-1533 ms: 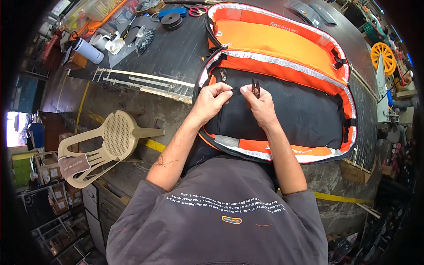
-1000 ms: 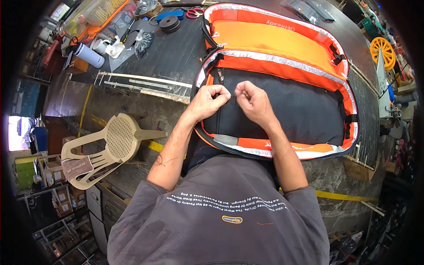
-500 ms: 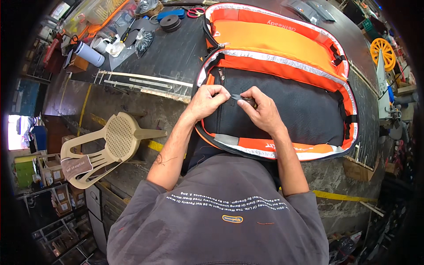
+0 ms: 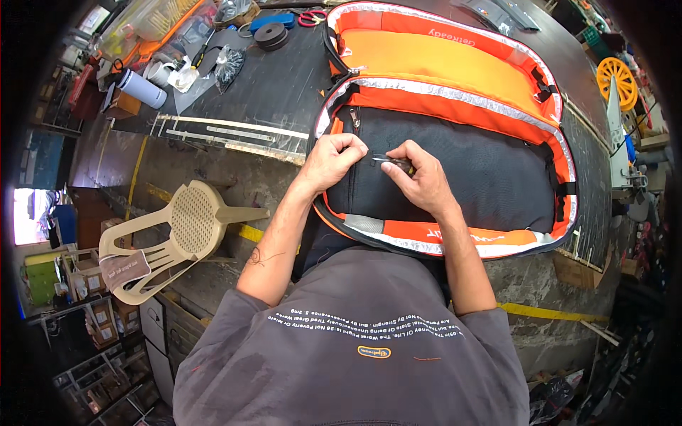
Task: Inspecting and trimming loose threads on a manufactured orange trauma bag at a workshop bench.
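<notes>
An orange and black bag [image 4: 455,167] lies opened out on the dark table, its lid folded back on the far side. Over the black panel near the bag's left end, my right hand [image 4: 426,179] grips small thread snips [image 4: 393,161], their metal blades pointing left. My left hand [image 4: 334,162] is closed in a pinch just left of the blade tips, beside a zipper pull [image 4: 355,119]. Whatever it pinches is too small to make out. The blades and my left fingertips are a little apart.
Behind my left hand on the table [image 4: 284,99] are black tape rolls [image 4: 272,35], red-handled scissors [image 4: 312,18], a pale bottle [image 4: 143,88] and a plastic bin [image 4: 153,28]. A beige plastic chair [image 4: 195,220] stands left of me. A yellow wheel [image 4: 616,85] is at far right.
The snips have turned slightly and their blades now look closer together. A small gap has opened between them and my left fingertips. Both hands stay nearly in place.
</notes>
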A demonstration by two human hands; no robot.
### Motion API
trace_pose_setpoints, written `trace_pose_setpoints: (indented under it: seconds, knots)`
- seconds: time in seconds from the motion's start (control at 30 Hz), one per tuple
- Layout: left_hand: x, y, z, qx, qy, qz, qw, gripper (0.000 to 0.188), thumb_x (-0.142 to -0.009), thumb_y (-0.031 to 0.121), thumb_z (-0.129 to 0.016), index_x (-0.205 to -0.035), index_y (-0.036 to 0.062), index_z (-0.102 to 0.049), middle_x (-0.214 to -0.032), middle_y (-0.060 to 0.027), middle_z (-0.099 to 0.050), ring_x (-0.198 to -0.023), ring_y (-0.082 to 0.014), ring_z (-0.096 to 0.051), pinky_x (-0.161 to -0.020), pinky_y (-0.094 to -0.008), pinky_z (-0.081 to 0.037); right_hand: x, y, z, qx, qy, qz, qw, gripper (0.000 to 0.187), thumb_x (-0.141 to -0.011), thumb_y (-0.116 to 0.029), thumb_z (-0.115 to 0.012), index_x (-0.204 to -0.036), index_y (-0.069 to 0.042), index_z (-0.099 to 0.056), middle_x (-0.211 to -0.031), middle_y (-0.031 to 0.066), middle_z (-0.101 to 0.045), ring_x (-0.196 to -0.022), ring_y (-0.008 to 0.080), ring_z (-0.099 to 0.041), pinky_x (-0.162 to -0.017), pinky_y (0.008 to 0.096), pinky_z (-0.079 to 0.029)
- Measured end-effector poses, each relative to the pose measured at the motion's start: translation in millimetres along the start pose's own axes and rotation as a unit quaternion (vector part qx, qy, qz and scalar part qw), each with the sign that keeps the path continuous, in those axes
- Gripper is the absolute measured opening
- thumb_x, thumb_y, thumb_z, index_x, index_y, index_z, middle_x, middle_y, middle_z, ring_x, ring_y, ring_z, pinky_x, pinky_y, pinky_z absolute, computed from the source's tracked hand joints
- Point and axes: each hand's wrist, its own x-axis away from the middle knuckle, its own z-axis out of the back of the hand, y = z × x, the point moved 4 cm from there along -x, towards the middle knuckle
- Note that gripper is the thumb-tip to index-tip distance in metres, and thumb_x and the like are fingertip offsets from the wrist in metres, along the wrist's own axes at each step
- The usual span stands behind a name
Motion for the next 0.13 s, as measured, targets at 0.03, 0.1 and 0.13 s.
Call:
trace_pose_setpoints:
  seconds: [0.03,0.1,0.13]
  knots:
    - [-0.4,-1.1,0.2,0.005,-0.001,-0.002,1.0,0.021,-0.102,0.018,-0.071,-0.093,-0.0002,-0.077,-0.087,0.0028,-0.073,-0.084,-0.005,-0.062,-0.078,-0.0267,-0.052,0.0,0.9,-1.4,-0.007,0.002,0.004,1.0,0.024,-0.097,-0.022,-0.083,-0.105,-0.004,-0.07,-0.087,0.0109,-0.072,-0.075,0.0229,-0.07,-0.071,0.036,-0.055]
    - [-0.9,-3.7,1.5,0.017,-0.005,0.0,1.0,0.021,-0.102,0.018,-0.071,-0.094,0.0002,-0.077,-0.088,0.0027,-0.073,-0.085,-0.0049,-0.063,-0.079,-0.0262,-0.052,-0.3,2.3,-3.1,-0.01,0.003,0.011,1.0,0.025,-0.097,-0.023,-0.083,-0.106,-0.004,-0.07,-0.087,0.0111,-0.072,-0.076,0.0233,-0.07,-0.071,0.0364,-0.056]
    - [-0.8,-4.9,2.3,0.025,-0.007,0.004,1.0,0.021,-0.102,0.018,-0.071,-0.094,0.0004,-0.077,-0.089,0.0026,-0.074,-0.086,-0.0048,-0.063,-0.08,-0.0259,-0.052,-0.4,2.1,-3.8,-0.006,0.001,0.013,1.0,0.025,-0.097,-0.023,-0.083,-0.106,-0.004,-0.07,-0.087,0.0111,-0.072,-0.076,0.0236,-0.07,-0.071,0.0366,-0.056]
